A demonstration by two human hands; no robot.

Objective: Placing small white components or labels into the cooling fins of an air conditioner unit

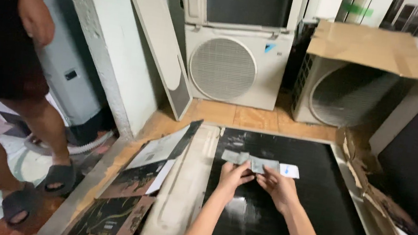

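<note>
My left hand (233, 175) and my right hand (279, 185) meet over a large black finned panel (309, 211) lying flat on the floor. Both pinch a strip of grey tape or foil (259, 164) that lies across the panel's upper middle, with a small white label at its right end. The fingers of both hands are closed on the strip's lower edge. My forearms reach in from the bottom of the view.
Another person stands at the left, legs and a hand (36, 16) visible, wearing dark sandals. White air-conditioner units (234, 72) stand against the back wall, one under a cardboard sheet (371, 47). A white panel (162, 41) leans on the wall. Torn cardboard (125, 203) lies left of the panel.
</note>
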